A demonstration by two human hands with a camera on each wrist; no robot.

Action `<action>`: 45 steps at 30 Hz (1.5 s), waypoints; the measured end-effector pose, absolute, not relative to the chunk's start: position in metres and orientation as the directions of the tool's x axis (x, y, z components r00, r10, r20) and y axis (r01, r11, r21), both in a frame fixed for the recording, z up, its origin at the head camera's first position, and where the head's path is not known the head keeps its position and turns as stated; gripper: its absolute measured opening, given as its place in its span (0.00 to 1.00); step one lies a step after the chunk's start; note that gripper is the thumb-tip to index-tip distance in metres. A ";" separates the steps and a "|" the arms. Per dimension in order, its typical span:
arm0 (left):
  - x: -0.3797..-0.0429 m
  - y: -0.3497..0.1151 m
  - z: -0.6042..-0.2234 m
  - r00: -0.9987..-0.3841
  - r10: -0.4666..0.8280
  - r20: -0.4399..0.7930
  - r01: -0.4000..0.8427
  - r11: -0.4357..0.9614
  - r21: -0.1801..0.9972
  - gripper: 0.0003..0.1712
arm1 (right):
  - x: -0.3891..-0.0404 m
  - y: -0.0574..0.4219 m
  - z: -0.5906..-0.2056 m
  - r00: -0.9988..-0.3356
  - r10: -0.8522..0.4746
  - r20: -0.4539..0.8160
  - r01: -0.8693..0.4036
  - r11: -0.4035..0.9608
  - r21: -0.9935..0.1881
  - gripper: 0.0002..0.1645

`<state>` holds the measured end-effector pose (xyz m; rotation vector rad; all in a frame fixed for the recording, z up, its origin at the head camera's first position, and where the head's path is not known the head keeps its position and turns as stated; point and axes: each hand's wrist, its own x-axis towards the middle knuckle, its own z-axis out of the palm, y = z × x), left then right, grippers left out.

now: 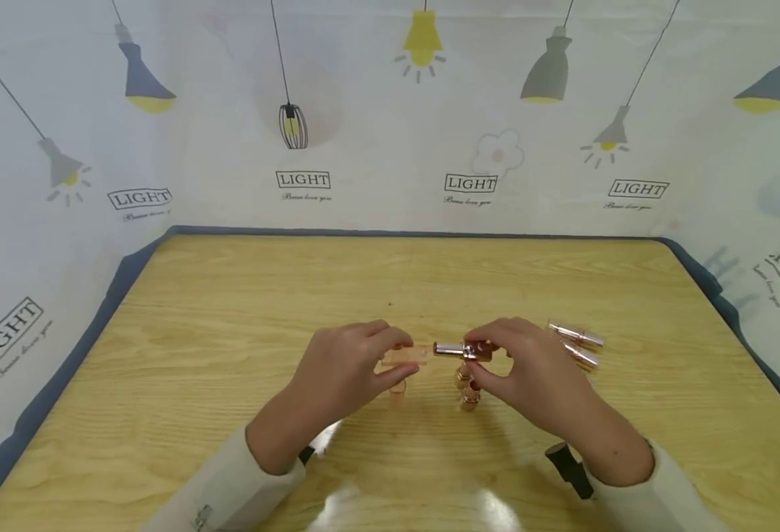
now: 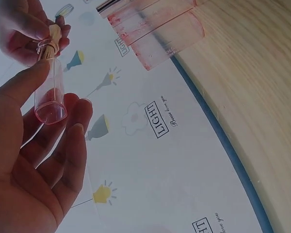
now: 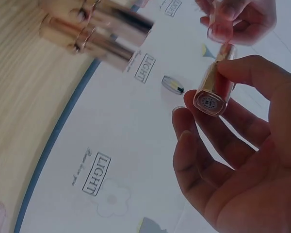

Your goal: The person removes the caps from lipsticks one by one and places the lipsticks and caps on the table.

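Note:
My left hand (image 1: 340, 369) pinches a clear pinkish lipstick cap (image 1: 403, 356) between thumb and fingers, its length lying sideways. Facing it, my right hand (image 1: 539, 373) grips the base of a shiny lipstick tube (image 1: 450, 349), whose metal end points at the cap. In the head view a small gap separates the two. The right wrist view shows a round label on the bottom of the lipstick tube (image 3: 212, 102). Below the right hand stand gold lipstick tubes (image 1: 470, 397). Under the left hand is another clear cap (image 1: 397, 389), partly hidden.
Two shiny lipstick tubes (image 1: 576, 334) lie right of the right hand, one partly covered by it. Clear pink caps (image 2: 160, 36) appear close up in the left wrist view. A patterned white sheet (image 1: 390, 118) surrounds the wooden table (image 1: 284, 281) at the back and sides.

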<state>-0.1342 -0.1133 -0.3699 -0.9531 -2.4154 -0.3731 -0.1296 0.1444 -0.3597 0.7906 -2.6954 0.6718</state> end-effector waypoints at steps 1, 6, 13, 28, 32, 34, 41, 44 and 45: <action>-0.134 -0.114 -0.370 -0.623 0.553 0.553 0.694 0.717 0.066 0.16 | -0.131 0.146 -0.359 -0.829 -0.439 0.345 -0.550 0.750 -0.368 0.15; -0.134 -0.115 -0.371 -0.628 0.550 0.550 0.689 0.722 0.064 0.16 | -0.148 0.154 -0.358 -0.862 -0.439 0.255 -0.507 0.743 -0.436 0.13; -0.134 -0.115 -0.372 -0.636 0.559 0.532 0.690 0.720 0.069 0.16 | -0.172 0.163 -0.366 -0.876 -0.455 0.163 -0.471 0.730 -0.495 0.08; -0.132 -0.109 -0.373 -0.643 0.567 0.515 0.695 0.714 0.083 0.16 | -0.193 0.168 -0.381 -0.889 -0.442 0.122 -0.443 0.756 -0.482 0.10; -0.132 -0.109 -0.372 -0.641 0.566 0.518 0.697 0.712 0.085 0.16 | -0.197 0.169 -0.386 -0.885 -0.459 0.078 -0.436 0.760 -0.481 0.09; -0.132 -0.109 -0.372 -0.641 0.566 0.518 0.698 0.710 0.088 0.16 | -0.199 0.169 -0.388 -0.885 -0.463 0.060 -0.433 0.766 -0.476 0.09; -0.131 -0.109 -0.370 -0.651 0.564 0.507 0.693 0.714 0.095 0.16 | -0.206 0.170 -0.394 -0.877 -0.481 -0.009 -0.416 0.767 -0.488 0.08; -0.131 -0.109 -0.371 -0.655 0.564 0.503 0.691 0.717 0.096 0.16 | -0.207 0.170 -0.396 -0.866 -0.500 -0.025 -0.421 0.756 -0.502 0.07; -0.131 -0.109 -0.371 -0.657 0.564 0.500 0.690 0.717 0.097 0.16 | -0.208 0.170 -0.397 -0.863 -0.504 -0.034 -0.419 0.753 -0.507 0.06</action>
